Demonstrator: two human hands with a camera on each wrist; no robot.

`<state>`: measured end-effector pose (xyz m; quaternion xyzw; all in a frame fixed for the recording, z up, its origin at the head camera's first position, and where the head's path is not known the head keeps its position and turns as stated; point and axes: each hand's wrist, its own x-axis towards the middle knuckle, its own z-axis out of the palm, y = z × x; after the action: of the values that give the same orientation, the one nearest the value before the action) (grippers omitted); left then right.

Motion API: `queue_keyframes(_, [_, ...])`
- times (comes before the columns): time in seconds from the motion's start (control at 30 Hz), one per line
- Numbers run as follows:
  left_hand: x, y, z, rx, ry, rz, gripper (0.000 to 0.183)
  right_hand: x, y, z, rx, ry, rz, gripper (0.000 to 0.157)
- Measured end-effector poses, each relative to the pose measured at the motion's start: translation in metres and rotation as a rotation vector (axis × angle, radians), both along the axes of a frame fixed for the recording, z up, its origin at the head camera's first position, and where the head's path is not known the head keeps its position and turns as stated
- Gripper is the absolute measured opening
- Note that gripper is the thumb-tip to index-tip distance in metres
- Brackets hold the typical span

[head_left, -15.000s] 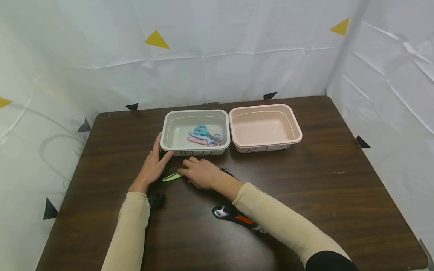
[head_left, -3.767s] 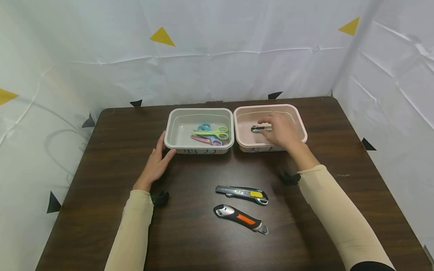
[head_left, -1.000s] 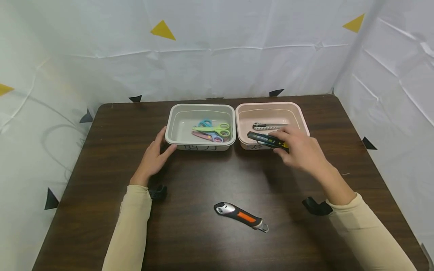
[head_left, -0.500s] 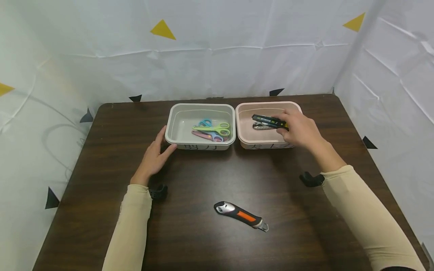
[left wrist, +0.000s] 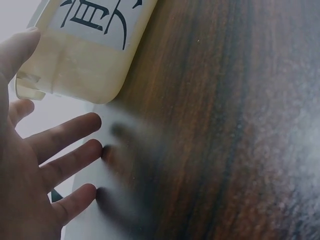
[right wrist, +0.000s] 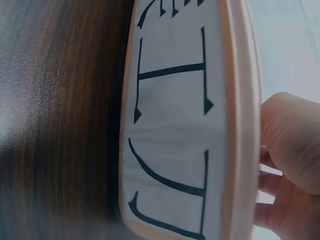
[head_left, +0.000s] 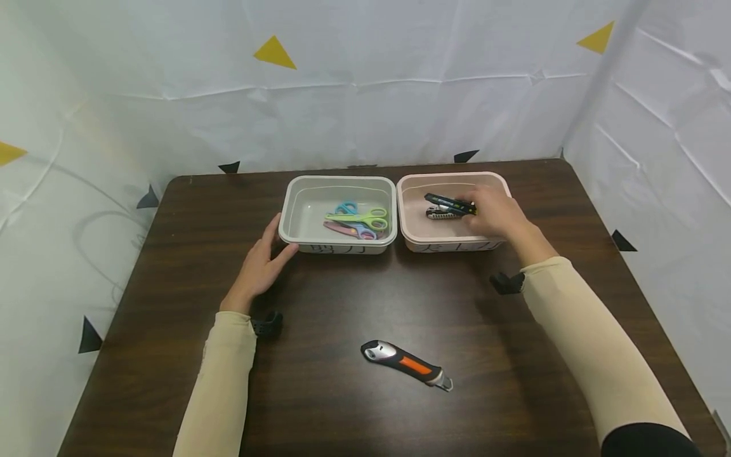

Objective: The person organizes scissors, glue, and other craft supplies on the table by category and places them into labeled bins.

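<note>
My right hand point(head_left: 495, 211) reaches into the pink bin point(head_left: 451, 240), its fingers around the right end of a dark utility knife point(head_left: 448, 203). That knife lies across a smaller silver-and-black utility knife point(head_left: 440, 214) on the bin's floor. In the right wrist view the labelled bin wall point(right wrist: 170, 115) hides the fingertips and the knives. My left hand point(head_left: 257, 270) rests with spread fingers at the near left corner of the grey bin point(head_left: 342, 249); its thumb overlaps the bin's rim in the left wrist view. An orange-and-black utility knife point(head_left: 405, 364) lies on the table.
Inside the grey bin lie green scissors point(head_left: 360, 219), blue scissors point(head_left: 346, 207) and pink scissors point(head_left: 339, 227), overlapping. The two bins stand side by side near the back edge of the brown table point(head_left: 320, 393), with white sheeting point(head_left: 365, 120) behind.
The dark utility knife has gone from the table into the pink bin with my right hand. Earlier, green scissors went into the grey bin and the silver knife into the pink one.
</note>
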<state>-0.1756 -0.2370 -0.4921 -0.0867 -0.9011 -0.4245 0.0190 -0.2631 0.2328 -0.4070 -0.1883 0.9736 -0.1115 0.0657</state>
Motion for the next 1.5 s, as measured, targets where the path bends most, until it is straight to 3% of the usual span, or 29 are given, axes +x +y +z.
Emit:
queue_keyframes(0.27, [0.001, 0.001, 0.001, -0.001, -0.026, -0.008, 0.077, -0.01, 0.002, -0.017, 0.028, -0.02, -0.001, 0.041])
queue_keyframes(0.53, [0.0, 0.0, -0.003, 0.022, 0.006, -0.021, 0.076, -0.012, 0.001, -0.018, 0.064, -0.04, -0.043, 0.043])
queue_keyframes(1.0, [0.003, 0.0, -0.001, 0.004, -0.019, -0.01, 0.076, -0.014, 0.0, -0.024, 0.075, -0.034, -0.078, 0.047])
queue_keyframes(1.5, [0.004, -0.001, -0.003, -0.014, -0.044, 0.005, 0.076, -0.012, 0.002, -0.025, 0.072, -0.083, -0.11, 0.068])
